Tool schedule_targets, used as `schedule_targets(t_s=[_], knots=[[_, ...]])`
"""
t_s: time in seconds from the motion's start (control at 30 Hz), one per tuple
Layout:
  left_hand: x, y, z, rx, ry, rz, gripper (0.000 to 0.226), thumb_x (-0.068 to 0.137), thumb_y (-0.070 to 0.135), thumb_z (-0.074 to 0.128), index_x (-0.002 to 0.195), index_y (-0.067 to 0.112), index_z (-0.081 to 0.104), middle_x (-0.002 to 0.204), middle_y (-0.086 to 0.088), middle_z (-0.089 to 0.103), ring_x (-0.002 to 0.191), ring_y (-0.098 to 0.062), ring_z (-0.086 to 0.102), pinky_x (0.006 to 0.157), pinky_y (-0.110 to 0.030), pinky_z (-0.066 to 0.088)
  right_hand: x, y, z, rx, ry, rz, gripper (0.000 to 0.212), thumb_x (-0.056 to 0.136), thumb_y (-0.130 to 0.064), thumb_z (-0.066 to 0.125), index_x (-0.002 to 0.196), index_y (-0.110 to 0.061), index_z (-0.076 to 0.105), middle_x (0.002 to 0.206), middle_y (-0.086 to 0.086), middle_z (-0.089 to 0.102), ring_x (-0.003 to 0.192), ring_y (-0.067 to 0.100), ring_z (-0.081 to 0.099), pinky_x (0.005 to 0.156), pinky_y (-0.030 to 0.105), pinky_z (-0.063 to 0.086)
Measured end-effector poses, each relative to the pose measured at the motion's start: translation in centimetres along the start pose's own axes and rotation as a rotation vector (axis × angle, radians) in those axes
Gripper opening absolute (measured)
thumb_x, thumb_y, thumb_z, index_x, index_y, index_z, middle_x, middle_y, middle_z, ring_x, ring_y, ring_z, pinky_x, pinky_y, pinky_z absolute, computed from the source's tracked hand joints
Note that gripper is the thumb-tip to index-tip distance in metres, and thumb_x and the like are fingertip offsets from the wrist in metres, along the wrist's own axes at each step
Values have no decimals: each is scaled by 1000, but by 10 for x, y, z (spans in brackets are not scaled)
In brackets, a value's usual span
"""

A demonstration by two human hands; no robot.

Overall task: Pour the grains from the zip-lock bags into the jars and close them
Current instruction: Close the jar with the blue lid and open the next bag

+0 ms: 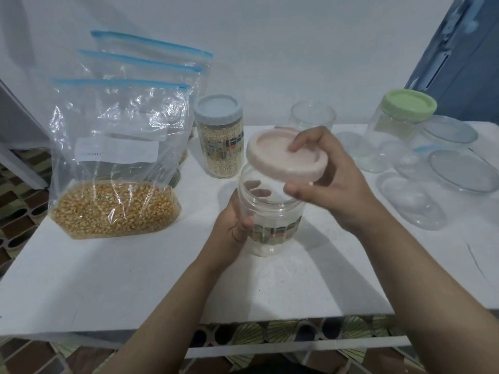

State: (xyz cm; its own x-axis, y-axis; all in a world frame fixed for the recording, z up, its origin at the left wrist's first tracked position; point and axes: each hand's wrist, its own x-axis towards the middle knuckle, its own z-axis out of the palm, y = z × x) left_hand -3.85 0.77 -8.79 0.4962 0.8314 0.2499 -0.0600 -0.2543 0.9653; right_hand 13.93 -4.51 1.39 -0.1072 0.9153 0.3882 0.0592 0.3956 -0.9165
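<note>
Head view: white table [135, 279], its near edge cut off by my arms.
Corn bag [113, 168]: left of the empty jar [270, 220]; the bags behind mostly hidden.
Empty jar: gripped in my left hand [232, 228], label blurred.
Pink lid [286, 157]: tilted above the jar's mouth, held by my right hand [332, 179].

pink lid [286, 157], yellow corn [113, 209], blue-zipped bags [121, 85].
</note>
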Motion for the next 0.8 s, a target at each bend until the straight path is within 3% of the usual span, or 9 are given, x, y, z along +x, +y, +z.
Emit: schedule_targets(t_s=[0.1, 0.17, 0.23, 0.3, 0.4, 0.47, 0.6, 0.67, 0.8], knots=[[7, -10, 3, 26, 93, -29, 93, 66, 89, 52, 133, 26, 44, 128, -7, 60, 122, -26, 58, 104, -54, 46, 11, -1, -9, 5, 217, -61, 43, 72, -53, 80, 94, -27, 54, 136, 4, 54, 131, 24, 51, 99, 31, 46], [11, -10, 7, 48, 117, -28, 91, 69, 87, 51, 136, 26, 43, 134, -9, 57, 127, -28, 54, 108, -56, 41, 13, 4, -15, -79, 483, -75, 44, 75, -64, 70, 88, -25, 54, 111, 0, 59, 104, 20, 59, 87, 31, 48], [15, -9, 11, 64, 125, -11, 96, 74, 85, 47, 143, 20, 37, 140, -7, 53, 133, -22, 49, 112, -48, 39, 13, 13, -23, -191, 710, -77, 53, 86, -59, 63, 84, -7, 53, 84, 2, 49, 78, 10, 47, 70, 24, 41], [22, -11, 17, 61, 140, 13, 95, 78, 83, 44, 146, 18, 33, 142, -1, 51, 135, -14, 46, 113, -37, 39, 15, 25, -41, -293, 837, 4, 43, 94, -47, 60, 80, -7, 51, 75, -1, 44, 68, 5, 41, 64, 23, 35], [36, -5, 31, 44, 138, 35, 78, 84, 76, 42, 143, 27, 30, 144, 13, 46, 136, -3, 42, 108, -18, 36, 18, 56, -78, -423, 808, 255, 9, 93, -32, 64, 97, -28, 56, 84, -10, 55, 78, 5, 55, 70, 25, 42], [43, -5, 39, 27, 133, 35, 70, 87, 71, 42, 142, 31, 28, 143, 22, 44, 137, 0, 40, 108, -16, 34, 12, 88, -99, -545, 697, 433, 9, 93, -27, 63, 100, -23, 64, 91, -3, 62, 93, 20, 61, 75, 27, 42], [49, -17, 47, -1, 183, 40, 76, 88, 73, 43, 147, 28, 27, 150, 3, 43, 141, -14, 39, 116, -45, 34, -17, 133, -110, -822, 529, 603, 14, 88, -35, 65, 93, -23, 71, 115, 9, 60, 110, 32, 54, 85, 28, 34], [51, -20, 48, 14, 200, 36, 79, 88, 73, 42, 149, 24, 27, 149, 3, 44, 140, -15, 40, 116, -51, 33, -23, 134, -105, -927, 547, 513, 19, 89, -24, 68, 107, -22, 71, 126, 6, 53, 116, 32, 47, 93, 33, 33], [49, -15, 50, 53, 272, 13, 98, 81, 82, 42, 153, 18, 24, 155, 1, 36, 144, -13, 34, 118, -47, 30, -13, 97, -85, -912, 682, 110, 10, 90, -16, 59, 93, -14, 68, 99, 1, 62, 91, 24, 56, 84, 43, 47]])
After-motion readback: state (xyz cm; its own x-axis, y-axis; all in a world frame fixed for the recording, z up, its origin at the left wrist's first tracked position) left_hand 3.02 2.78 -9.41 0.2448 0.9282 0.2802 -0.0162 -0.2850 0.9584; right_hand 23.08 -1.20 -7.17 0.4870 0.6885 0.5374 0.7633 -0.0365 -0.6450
